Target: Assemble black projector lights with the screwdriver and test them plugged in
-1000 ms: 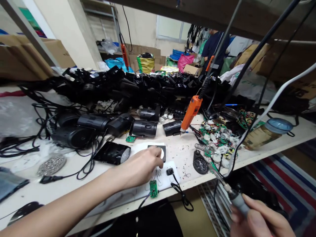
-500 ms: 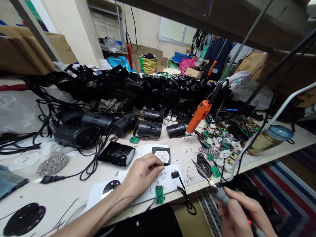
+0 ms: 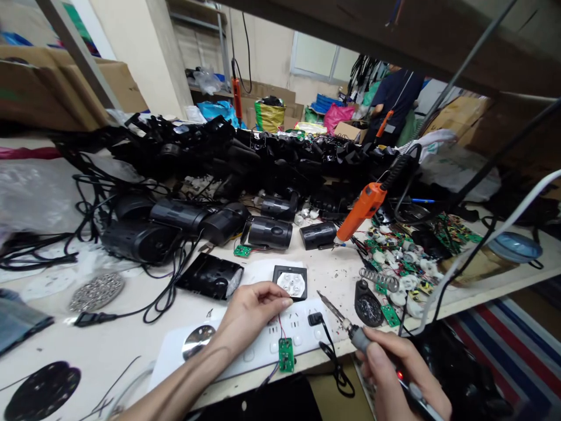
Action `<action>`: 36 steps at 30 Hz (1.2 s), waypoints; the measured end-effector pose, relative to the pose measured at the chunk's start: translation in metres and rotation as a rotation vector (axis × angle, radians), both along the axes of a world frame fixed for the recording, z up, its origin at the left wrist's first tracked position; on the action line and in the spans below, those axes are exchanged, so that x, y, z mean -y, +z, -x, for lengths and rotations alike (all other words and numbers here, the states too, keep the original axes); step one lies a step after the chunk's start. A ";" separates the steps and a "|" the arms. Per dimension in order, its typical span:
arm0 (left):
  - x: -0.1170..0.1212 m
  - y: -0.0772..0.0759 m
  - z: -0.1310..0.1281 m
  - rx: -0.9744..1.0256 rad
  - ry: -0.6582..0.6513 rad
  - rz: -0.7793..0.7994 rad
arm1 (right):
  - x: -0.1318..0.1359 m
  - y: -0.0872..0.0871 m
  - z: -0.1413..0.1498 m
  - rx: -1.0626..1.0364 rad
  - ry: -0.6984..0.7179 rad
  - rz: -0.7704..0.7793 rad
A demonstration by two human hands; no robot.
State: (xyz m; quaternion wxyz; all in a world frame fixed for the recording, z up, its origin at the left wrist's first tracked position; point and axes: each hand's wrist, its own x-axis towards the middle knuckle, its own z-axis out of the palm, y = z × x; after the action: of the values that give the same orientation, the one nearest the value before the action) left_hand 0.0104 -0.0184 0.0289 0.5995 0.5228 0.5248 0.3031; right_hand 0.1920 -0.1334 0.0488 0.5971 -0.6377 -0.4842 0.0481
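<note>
My right hand (image 3: 390, 362) grips a soldering iron (image 3: 360, 338) with a small red light on its handle. The iron's tip points up and left, a short way right of my left hand (image 3: 258, 307). Thumb and forefinger of that left hand are pinched on thin wires (image 3: 281, 327), whose ends the fingers hide. These wires run down to a small green circuit board (image 3: 286, 355) at the front edge of a white power strip (image 3: 258, 355). Just beyond my fingertips lies a square black lamp part (image 3: 290, 283) with a clear lens face.
An orange electric screwdriver (image 3: 362, 211) hangs above the bench. Black cylindrical housings (image 3: 269, 232) line the middle, before a heap of black parts (image 3: 197, 146). Boards and white pieces (image 3: 407, 257) pile up at right, near a coil spring (image 3: 379, 279). A person (image 3: 397, 99) stands at the back.
My right hand has moved left, bringing the soldering iron's tip closer to my left hand. My left hand keeps its pinch beside the lamp part. The whole view has shifted slightly.
</note>
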 end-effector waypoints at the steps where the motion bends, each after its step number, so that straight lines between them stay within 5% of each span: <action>1: 0.002 0.001 -0.001 -0.038 0.016 -0.040 | -0.001 0.000 0.001 -0.007 0.005 0.012; 5: 0.009 0.001 -0.002 -0.221 0.046 -0.268 | -0.003 0.002 0.004 0.017 0.049 0.041; 11: 0.014 -0.002 -0.004 -0.355 0.041 -0.387 | -0.010 0.005 0.011 0.125 0.208 0.039; 36: 0.009 -0.003 -0.009 -0.328 0.082 -0.338 | -0.031 -0.008 0.022 0.252 0.315 0.037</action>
State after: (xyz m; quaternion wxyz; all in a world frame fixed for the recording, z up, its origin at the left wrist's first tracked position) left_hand 0.0196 -0.0275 0.0261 0.3976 0.6361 0.5778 0.3218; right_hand 0.1700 -0.1021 0.0410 0.5049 -0.5659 -0.6480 0.0697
